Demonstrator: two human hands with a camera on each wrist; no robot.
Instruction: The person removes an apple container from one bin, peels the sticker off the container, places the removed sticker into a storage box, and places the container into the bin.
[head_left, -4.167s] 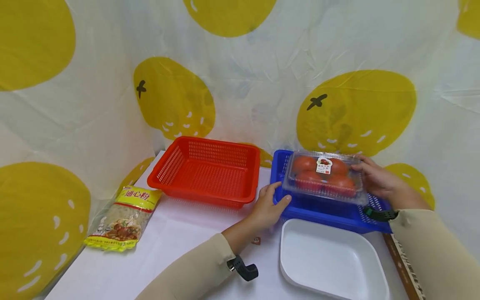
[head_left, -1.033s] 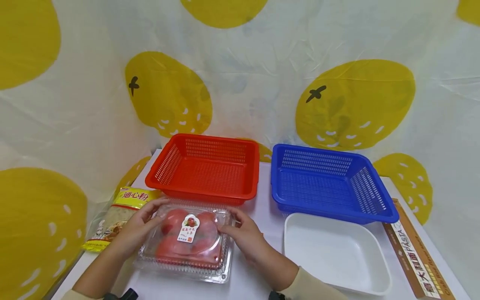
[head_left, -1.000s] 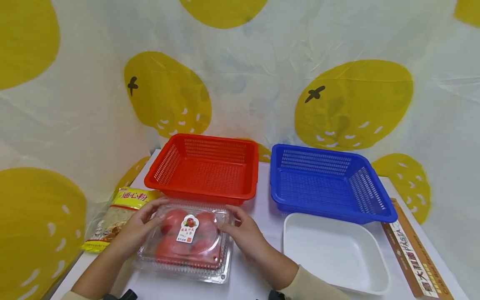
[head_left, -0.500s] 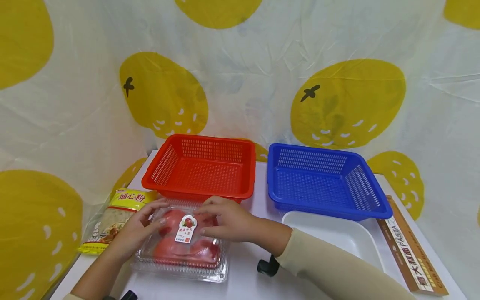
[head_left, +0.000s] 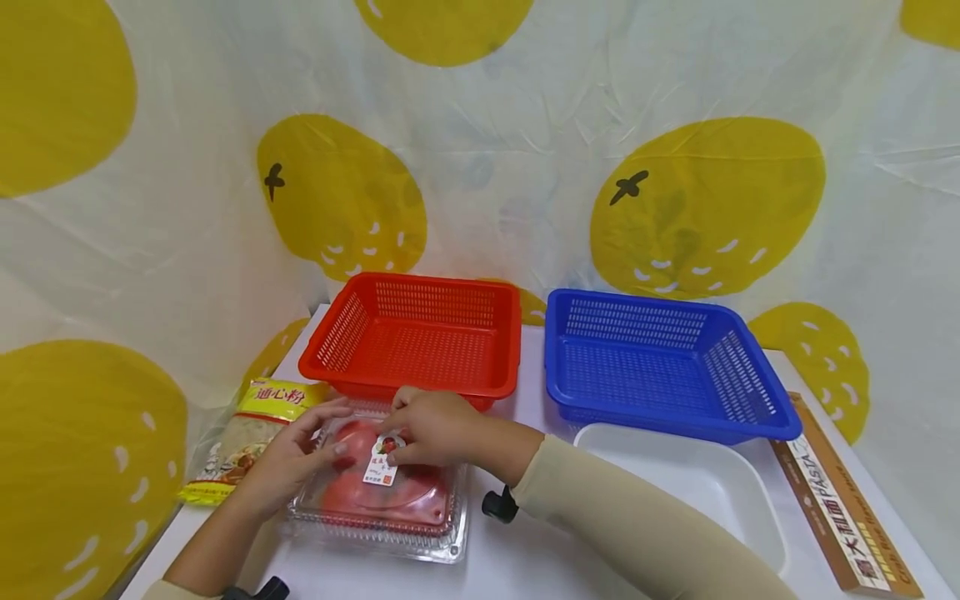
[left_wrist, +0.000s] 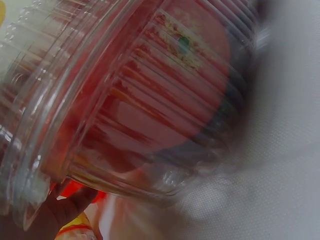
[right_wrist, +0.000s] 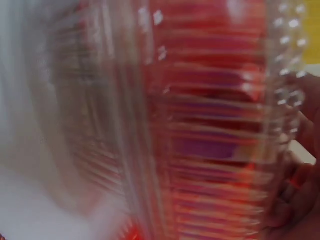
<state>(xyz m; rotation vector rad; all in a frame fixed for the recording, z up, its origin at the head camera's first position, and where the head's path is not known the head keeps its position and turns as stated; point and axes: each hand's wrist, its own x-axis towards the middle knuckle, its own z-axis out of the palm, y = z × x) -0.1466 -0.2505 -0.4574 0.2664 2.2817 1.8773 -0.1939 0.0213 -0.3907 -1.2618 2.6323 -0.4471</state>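
Well, clear box [head_left: 390, 543]: I have it resting on the white table [head_left: 525, 567], just in front of the red basket [head_left: 427, 354]; whether the two touch I cannot tell.
Tomatoes [head_left: 360, 492]: red, inside that box, showing through the plastic.
Paper label [head_left: 380, 471]: white, on top of the lid, partly covered by fingertips.
Left hand [head_left: 288, 462]: it holds the box at the far left corner, thumb laid over the lid.
Right hand [head_left: 435, 429]: it reaches across the lid, fingers bent, thumb and forefinger at the label; I cannot tell whether they pinch it.
Wrist feeds: both give me the ridged box wall up close, the right one badly blurred.
Noodle bag [head_left: 240, 446]: yellow at both ends, lying left of the box, beside the left hand.
Blue basket [head_left: 637, 375]: right of the red one, a gap between.
White tray [head_left: 682, 475]: in front of the blue basket, partly behind the right sleeve [head_left: 637, 517].
Pasta box [head_left: 847, 500]: long and brown, at the table's right edge.
Backdrop [head_left: 502, 192]: pale cloth with large yellow fruit prints.
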